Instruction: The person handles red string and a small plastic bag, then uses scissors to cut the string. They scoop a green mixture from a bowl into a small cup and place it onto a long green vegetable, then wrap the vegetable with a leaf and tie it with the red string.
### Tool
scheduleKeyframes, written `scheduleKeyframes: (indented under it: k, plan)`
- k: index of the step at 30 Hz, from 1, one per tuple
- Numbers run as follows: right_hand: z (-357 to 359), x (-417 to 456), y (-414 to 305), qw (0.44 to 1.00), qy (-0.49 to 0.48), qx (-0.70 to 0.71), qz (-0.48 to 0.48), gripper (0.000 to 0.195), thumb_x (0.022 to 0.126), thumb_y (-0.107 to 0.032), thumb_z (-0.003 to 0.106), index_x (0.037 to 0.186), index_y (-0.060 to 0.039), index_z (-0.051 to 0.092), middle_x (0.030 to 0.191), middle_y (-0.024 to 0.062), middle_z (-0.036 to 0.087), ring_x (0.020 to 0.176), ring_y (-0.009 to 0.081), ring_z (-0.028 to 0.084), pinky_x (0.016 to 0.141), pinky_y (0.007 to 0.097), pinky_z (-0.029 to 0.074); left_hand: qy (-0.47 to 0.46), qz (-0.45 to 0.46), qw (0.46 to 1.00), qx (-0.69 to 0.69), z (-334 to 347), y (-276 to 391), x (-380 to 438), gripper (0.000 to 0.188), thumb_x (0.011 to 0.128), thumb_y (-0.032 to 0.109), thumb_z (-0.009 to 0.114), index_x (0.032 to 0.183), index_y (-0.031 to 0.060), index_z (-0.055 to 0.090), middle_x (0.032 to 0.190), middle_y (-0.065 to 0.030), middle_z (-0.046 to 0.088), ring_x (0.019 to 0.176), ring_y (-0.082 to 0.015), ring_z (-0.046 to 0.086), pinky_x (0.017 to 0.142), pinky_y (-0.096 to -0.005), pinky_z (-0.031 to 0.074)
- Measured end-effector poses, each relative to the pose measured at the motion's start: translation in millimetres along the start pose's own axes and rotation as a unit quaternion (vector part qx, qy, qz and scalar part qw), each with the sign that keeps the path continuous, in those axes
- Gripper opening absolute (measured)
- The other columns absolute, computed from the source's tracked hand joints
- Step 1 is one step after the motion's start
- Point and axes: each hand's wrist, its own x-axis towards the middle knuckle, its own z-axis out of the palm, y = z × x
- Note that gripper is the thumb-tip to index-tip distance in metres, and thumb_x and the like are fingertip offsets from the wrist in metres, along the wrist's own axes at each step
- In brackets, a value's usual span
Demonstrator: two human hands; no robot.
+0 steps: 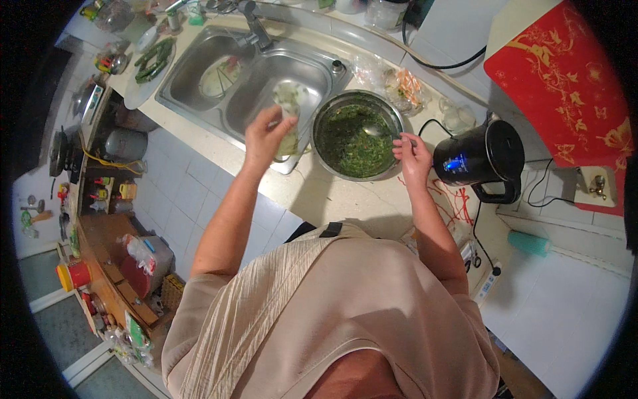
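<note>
A stainless steel bowl of finely chopped green leaves stands on the counter, right of the sink. My right hand is at the bowl's right rim, its fingers closed on the handle of a metal spoon whose head rests on the greens. Over the sink's front edge, my left hand is blurred, with thumb and fingers curled. A pale green translucent container is right beside it, partly behind the thumb. Whether the left hand grips it, I cannot tell.
A black electric kettle with a lit blue display stands close to my right hand. Behind the bowl lies a plastic bag of orange shreds. The double sink holds a plate in its left basin. Red strings lie on the counter.
</note>
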Motion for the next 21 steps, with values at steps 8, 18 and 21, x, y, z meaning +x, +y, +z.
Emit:
scheduleKeyframes:
  k: [8, 18, 21]
  plan:
    - [40.2, 17.5, 12.2, 0.991, -0.007, 0.052, 0.119, 0.022, 0.097, -0.014, 0.051, 0.109, 0.0040, 0.056, 0.090, 0.0164, 0.066, 0.072, 0.0200, 0.067, 0.062, 0.0296, 0.057, -0.026, 0.005, 1.000, 0.006, 27.4, -57.2, -36.5, 0.044, 0.080, 0.016, 0.077, 0.115, -0.0042, 0.061, 0.106, -0.0097, 0.062, 0.092, -0.0162, 0.060, 0.083, -0.0286, 0.050]
    - [38.7, 6.5, -5.5, 0.951, -0.052, 0.173, 0.250, 0.023, 0.094, -0.015, 0.057, 0.104, 0.0056, 0.057, 0.091, 0.0200, 0.066, 0.081, 0.0247, 0.068, 0.073, 0.0329, 0.059, -0.033, 0.024, 0.997, 0.060, 29.8, -54.5, -50.4, 0.041, 0.078, 0.015, 0.077, 0.113, -0.0016, 0.063, 0.098, -0.0112, 0.064, 0.084, -0.0189, 0.060, 0.078, -0.0297, 0.050]
    - [29.8, 1.6, -37.9, 0.961, -0.054, 0.172, 0.207, 0.025, 0.094, -0.018, 0.058, 0.104, 0.0052, 0.057, 0.091, 0.0189, 0.066, 0.079, 0.0235, 0.068, 0.071, 0.0317, 0.058, -0.041, 0.016, 0.995, 0.089, 31.5, -41.0, -48.8, 0.042, 0.078, 0.016, 0.077, 0.114, -0.0006, 0.064, 0.098, -0.0116, 0.064, 0.084, -0.0195, 0.060, 0.078, -0.0301, 0.050]
